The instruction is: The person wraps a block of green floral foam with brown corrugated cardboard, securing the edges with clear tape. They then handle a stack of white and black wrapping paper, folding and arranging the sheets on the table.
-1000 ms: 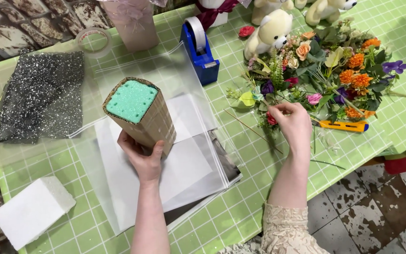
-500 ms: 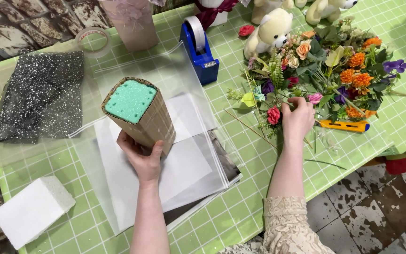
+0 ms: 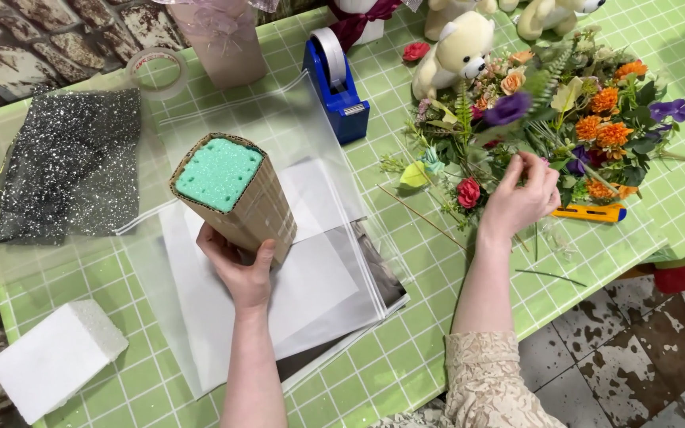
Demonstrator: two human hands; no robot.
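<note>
Foam-filled cardboard holder and loose flowers on green desk

Cardboard holder (image 3: pixel 239 202): tall, square-sided, filled with green floral foam (image 3: pixel 218 173); held tilted above white paper sheets (image 3: pixel 311 277) and a clear plastic sheet (image 3: pixel 279 127). Left hand (image 3: pixel 239 265) is wrapped around its lower end, thumb on the near face, fingers closed on the far side.

Flower pile (image 3: pixel 572 111): orange, purple, red and peach blooms with greenery, lying on the checked green desk (image 3: pixel 406 357). Right hand (image 3: pixel 521 198) rests at the pile's near edge, fingers curled and pinched around thin stems; which stem it grips cannot be told.

Nearby: red flower (image 3: pixel 468 192) just beside the right hand; yellow utility knife (image 3: pixel 592 212) close by; blue tape dispenser (image 3: pixel 336 83); cream teddy bear (image 3: pixel 457 51); black glitter mesh (image 3: pixel 73 162); white foam block (image 3: pixel 53 361).
</note>
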